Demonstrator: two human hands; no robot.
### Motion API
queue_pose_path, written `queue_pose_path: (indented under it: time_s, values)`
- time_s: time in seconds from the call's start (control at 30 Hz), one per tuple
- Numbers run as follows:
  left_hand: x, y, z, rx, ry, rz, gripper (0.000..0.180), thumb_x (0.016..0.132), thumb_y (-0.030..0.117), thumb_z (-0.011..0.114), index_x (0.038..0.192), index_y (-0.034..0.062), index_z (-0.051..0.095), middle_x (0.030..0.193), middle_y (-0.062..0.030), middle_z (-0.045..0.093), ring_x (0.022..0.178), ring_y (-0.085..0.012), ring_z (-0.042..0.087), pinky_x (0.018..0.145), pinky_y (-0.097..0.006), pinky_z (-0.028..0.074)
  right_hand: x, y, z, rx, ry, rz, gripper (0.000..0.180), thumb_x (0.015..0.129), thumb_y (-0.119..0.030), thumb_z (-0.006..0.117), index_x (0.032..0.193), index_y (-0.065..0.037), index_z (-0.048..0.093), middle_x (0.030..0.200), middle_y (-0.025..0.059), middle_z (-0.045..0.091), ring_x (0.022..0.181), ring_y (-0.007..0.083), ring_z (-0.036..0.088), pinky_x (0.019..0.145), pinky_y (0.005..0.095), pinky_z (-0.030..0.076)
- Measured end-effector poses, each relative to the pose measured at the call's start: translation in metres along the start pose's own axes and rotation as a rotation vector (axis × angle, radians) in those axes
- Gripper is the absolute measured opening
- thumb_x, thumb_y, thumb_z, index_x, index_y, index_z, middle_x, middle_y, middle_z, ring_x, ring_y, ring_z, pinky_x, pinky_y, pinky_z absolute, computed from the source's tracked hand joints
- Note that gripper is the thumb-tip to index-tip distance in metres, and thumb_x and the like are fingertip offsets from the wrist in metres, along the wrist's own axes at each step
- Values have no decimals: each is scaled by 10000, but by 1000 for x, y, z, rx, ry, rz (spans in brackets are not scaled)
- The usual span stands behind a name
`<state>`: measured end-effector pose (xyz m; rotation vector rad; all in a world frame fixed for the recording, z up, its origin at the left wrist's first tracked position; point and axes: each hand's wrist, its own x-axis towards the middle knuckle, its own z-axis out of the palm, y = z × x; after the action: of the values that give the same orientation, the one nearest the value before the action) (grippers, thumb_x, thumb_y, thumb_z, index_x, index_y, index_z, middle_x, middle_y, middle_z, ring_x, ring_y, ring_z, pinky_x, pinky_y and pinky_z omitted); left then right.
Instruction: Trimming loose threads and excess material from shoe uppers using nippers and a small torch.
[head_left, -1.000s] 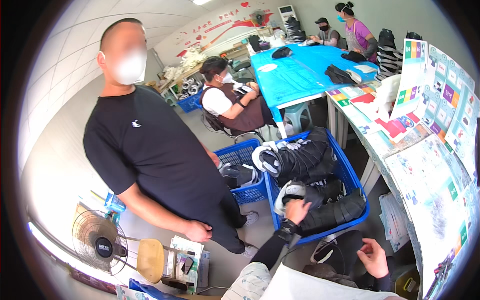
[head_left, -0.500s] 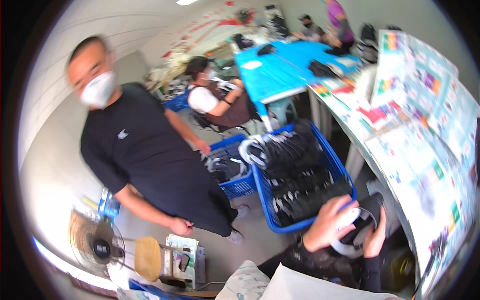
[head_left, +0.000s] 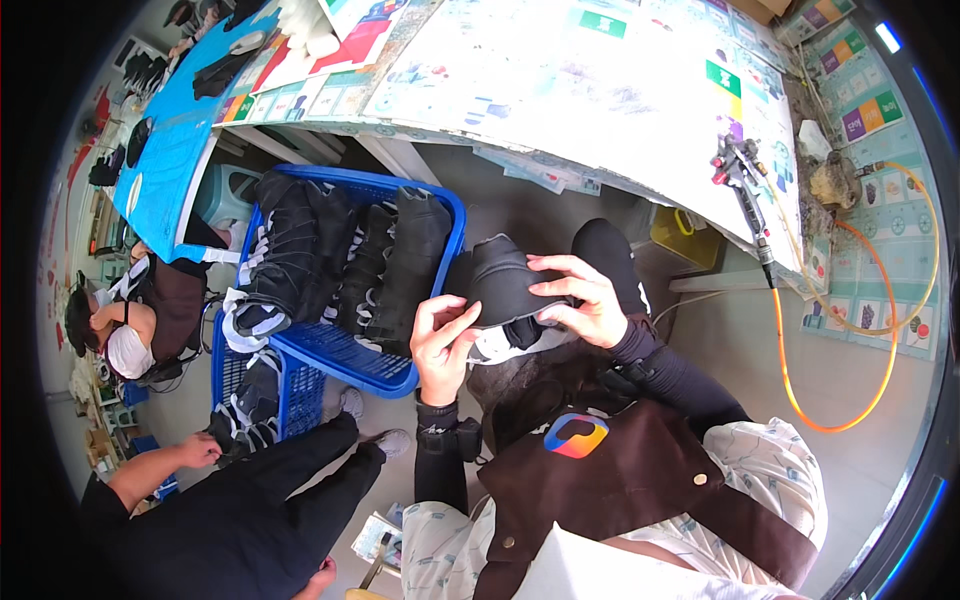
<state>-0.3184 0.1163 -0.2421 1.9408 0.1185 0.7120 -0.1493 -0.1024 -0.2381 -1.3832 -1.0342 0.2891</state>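
At the frame's centre, a curved black shoe upper [head_left: 500,283] is held between two bare hands: the left hand [head_left: 440,345] pinches its lower-left edge, thumb and fingers nearly closed, and the right hand [head_left: 588,298] likewise pinches its right edge. Left of centre, a large blue plastic lattice basket [head_left: 345,360] holds rows of black uppers with white trim [head_left: 408,255]. Just below, a smaller blue plastic basket [head_left: 300,398] contains black-and-white uppers [head_left: 260,388].
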Motion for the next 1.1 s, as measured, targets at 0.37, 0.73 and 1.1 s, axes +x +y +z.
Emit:
queue_pose_path:
  time_s: [0.37,0.73,1.1]
  values:
    - [7,15,22,185,194,-11,109,921,54,795,989,-31,794,924,-87,676,846,-215,643,744,-319,505,11,-6,4,-291,81,105,74,949,-28,750,1022,-40,743,1057,86,706,1001,274,688,891,377,559]
    - [23,-1,4,-431,30,-668,235,1127,193,605,1042,-21,651,912,51,565,830,-41,465,732,-237,385,51,-36,-19,-375,-204,-5,677,829,-200,871,1445,-87,614,1492,187,548,1425,397,507,1186,483,431]
    - [-34,-12,18,-633,35,-323,861,993,187,742,1668,-22,248,1658,-225,410,1521,-336,430,1265,-479,330,58,-59,-66,-507,452,73,781,773,164,529,1499,-112,599,1528,206,599,1397,389,600,1173,428,502]
